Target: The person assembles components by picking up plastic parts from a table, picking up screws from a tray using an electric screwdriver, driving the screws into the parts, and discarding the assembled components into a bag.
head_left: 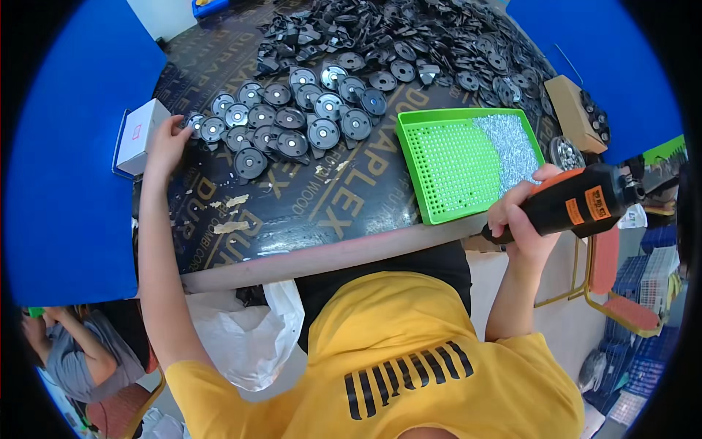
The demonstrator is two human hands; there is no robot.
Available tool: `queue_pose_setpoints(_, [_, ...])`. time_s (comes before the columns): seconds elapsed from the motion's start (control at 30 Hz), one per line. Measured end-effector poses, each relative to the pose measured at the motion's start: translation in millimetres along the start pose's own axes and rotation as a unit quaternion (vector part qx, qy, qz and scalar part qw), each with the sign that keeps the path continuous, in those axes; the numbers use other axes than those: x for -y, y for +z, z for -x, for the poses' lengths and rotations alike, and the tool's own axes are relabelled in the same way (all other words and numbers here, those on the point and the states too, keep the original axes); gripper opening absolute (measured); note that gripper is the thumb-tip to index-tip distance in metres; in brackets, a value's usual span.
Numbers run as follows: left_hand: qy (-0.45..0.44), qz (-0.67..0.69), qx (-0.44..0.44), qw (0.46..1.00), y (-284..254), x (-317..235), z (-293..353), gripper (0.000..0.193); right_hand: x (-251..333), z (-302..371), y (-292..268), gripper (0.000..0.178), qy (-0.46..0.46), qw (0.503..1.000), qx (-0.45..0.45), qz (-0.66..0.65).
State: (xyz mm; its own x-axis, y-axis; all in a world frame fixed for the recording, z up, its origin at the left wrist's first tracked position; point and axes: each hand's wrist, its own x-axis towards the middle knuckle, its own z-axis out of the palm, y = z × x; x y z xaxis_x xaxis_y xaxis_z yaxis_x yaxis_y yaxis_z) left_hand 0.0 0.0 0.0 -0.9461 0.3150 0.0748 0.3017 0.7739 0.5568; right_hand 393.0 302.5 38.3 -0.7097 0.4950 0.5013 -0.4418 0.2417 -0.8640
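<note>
My left hand [168,146] reaches to the left end of a group of round black parts with metal centres. Its fingers are closed at the edge of the leftmost disc-shaped part [196,126], next to a white box [142,137]. My right hand [523,216] is wrapped around a black and orange electric screwdriver [578,199], held over the table's front edge. Just left of that hand lies a green perforated tray [411,157], with many small silver screws [506,150] heaped at its right side.
A large heap of loose black parts [439,44] covers the back of the table [292,212]. A round dish of small metal pieces [565,155] and a cardboard box [575,113] stand at the right. Blue panels border both sides. Another person [88,351] sits at lower left.
</note>
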Motion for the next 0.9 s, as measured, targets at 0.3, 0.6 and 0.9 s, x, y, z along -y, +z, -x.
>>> queue_pose_setpoints(0.3, [-0.094, 0.213, 0.022, 0.972, -6.4, 32.0, -15.8, 0.028, 4.4, -3.0, -4.9, 0.041, 0.018, 0.991, -0.059, -0.117])
queue_pose_setpoints(0.6, [-0.107, 0.653, 0.144, 0.736, 28.6, -128.5, 169.7, 0.031, 33.3, -22.4, -6.7, 0.035, -0.079, 0.989, -0.02, -0.125])
queue_pose_setpoints(0.9, [-0.136, 0.701, 0.318, 0.624, 104.5, -184.3, 202.2, 0.019, 2.4, -20.7, 26.3, 0.038, -0.055, 0.994, -0.002, -0.092])
